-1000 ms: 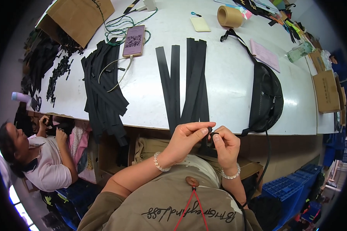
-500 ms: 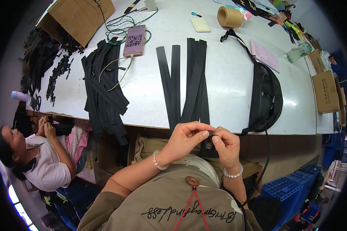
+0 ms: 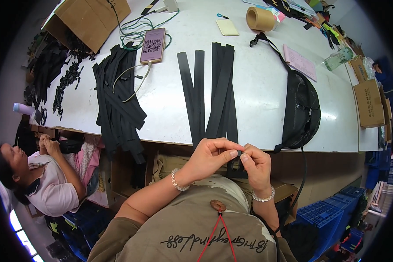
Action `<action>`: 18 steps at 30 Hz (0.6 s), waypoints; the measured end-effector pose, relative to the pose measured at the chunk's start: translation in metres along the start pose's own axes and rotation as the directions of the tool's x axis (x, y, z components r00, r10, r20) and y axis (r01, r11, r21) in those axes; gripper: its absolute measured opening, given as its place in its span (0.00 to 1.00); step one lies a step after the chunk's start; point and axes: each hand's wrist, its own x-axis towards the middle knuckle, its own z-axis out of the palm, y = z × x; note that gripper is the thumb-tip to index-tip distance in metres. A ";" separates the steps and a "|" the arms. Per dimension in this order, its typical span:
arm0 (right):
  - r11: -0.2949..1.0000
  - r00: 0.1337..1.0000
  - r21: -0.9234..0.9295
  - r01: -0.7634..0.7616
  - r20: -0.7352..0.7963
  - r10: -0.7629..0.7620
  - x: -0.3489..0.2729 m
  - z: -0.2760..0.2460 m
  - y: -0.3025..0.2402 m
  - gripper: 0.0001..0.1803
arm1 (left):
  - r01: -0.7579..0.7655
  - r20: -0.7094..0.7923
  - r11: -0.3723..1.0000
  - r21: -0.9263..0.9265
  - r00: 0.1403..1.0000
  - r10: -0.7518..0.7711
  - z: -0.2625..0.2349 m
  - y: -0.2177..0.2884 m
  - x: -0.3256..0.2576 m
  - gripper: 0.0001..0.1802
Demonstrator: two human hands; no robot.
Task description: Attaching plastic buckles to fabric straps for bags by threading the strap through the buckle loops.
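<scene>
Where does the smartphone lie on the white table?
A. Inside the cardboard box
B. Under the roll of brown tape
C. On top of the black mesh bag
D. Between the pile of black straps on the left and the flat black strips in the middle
D. The smartphone lies flat on the white table, with the pile of black straps to its left and the flat black strips to its right.

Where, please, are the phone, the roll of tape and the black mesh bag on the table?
phone (image 3: pixel 152 45), head view, middle of its screen.
roll of tape (image 3: pixel 260 19), head view, its brown outer side.
black mesh bag (image 3: pixel 302 109), head view, middle of its mesh body.
</scene>
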 end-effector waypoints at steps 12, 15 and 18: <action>0.998 0.995 -0.056 0.030 -0.092 -0.035 -0.009 -0.005 0.008 0.06 | 0.034 -0.072 0.975 -0.219 0.996 -0.051 0.010 -0.004 -0.002 0.13; 0.998 0.994 -0.061 0.020 -0.108 -0.026 -0.015 -0.008 0.011 0.06 | 0.107 -0.071 0.971 -0.214 0.990 -0.125 0.009 -0.013 0.000 0.09; 0.997 0.991 -0.081 0.017 -0.129 -0.027 -0.020 -0.011 0.015 0.06 | 0.151 -0.071 0.972 -0.178 0.984 -0.166 0.009 -0.021 0.001 0.08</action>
